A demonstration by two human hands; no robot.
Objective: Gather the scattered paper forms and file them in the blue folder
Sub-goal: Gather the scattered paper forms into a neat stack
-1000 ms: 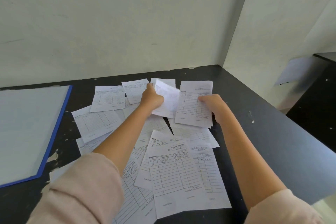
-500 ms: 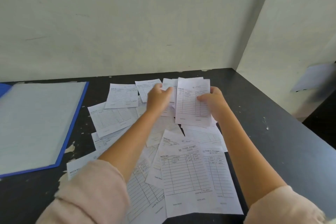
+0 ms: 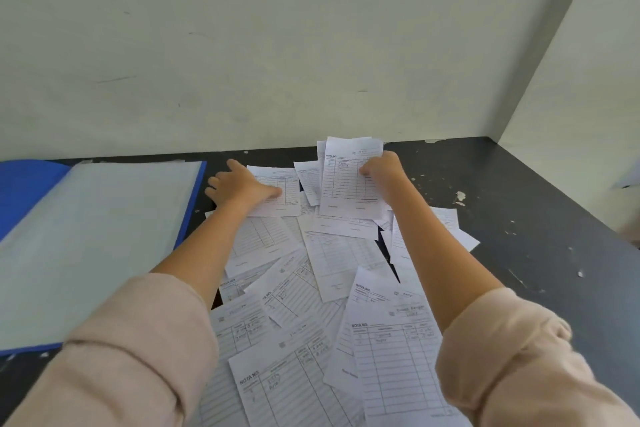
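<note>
Several white printed forms (image 3: pixel 332 291) lie scattered and overlapping across the middle of the dark table (image 3: pixel 540 218). My right hand (image 3: pixel 381 172) grips a small stack of forms (image 3: pixel 346 180), lifted and tilted toward me at the far side. My left hand (image 3: pixel 239 187) lies flat with fingers spread on a single form (image 3: pixel 282 196) near the back. The blue folder (image 3: pixel 192 204) lies open at the left, a pale clear sleeve (image 3: pixel 93 239) covering its inside.
A pale wall runs along the table's back edge and another wall closes the right side. The tabletop has chipped white patches (image 3: pixel 460 197) at the right. Pink sleeves cover both forearms in the foreground.
My left hand let go of the sheet it held by the stack and moved left onto a separate form. My right hand raised the stack slightly. The view shifted, showing more folder.
</note>
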